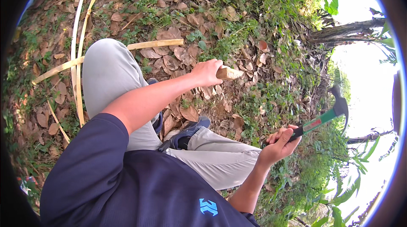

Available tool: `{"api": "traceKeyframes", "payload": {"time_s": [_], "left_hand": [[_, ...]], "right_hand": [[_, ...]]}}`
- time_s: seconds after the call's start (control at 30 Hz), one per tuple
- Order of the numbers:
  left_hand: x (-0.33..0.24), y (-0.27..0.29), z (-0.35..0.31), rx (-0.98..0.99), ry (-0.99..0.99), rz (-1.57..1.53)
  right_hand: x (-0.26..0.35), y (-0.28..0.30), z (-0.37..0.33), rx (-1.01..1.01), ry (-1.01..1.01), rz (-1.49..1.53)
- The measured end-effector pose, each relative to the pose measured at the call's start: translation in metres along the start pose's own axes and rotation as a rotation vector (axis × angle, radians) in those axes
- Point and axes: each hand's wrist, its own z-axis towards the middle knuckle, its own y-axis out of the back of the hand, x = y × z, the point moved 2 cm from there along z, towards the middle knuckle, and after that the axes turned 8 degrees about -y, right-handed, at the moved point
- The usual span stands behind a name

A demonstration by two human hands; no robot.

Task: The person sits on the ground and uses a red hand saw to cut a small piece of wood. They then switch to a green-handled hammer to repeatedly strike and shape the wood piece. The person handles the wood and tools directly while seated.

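My left hand (207, 73) is closed round a short piece of wood (230, 73); its pale, rough end sticks out past the fingers, and the rest is hidden by the hand. To the right, my right hand (277, 145) grips a claw hammer (319, 123) by the black end of its green and black handle. The hammer's dark head is raised well away from the wood, toward the right side of the view. Beneath the left hand lie dry brown leaves. My bent legs in grey trousers are just below both hands.
Long, thin pale wooden strips (79, 49) lie on the ground at the left. Another flat strip (157, 44) crosses them and passes behind my knee (108, 70). Dry leaves and green weeds cover the ground. Tree trunks (347, 31) and leafy plants stand at the right.
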Motion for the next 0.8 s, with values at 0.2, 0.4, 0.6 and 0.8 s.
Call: {"api": "traceKeyframes", "payload": {"time_s": [0.2,0.4,0.6,0.8], "left_hand": [[-0.004,0.003,-0.001,-0.002,-0.002,0.004],[-0.007,0.007,-0.005,0.044,-0.020,0.031],[-0.007,-0.002,-0.002,0.029,-0.046,0.019],[-0.008,0.001,-0.001,0.032,-0.034,0.040]], "right_hand": [[-0.100,-0.036,-0.046,0.275,-0.094,-0.718],[-0.078,-0.016,-0.031,0.218,-0.220,-0.569],[-0.035,0.008,-0.014,-0.096,0.037,-0.006],[-0.111,-0.040,-0.065,0.273,-0.128,-0.536]]}}
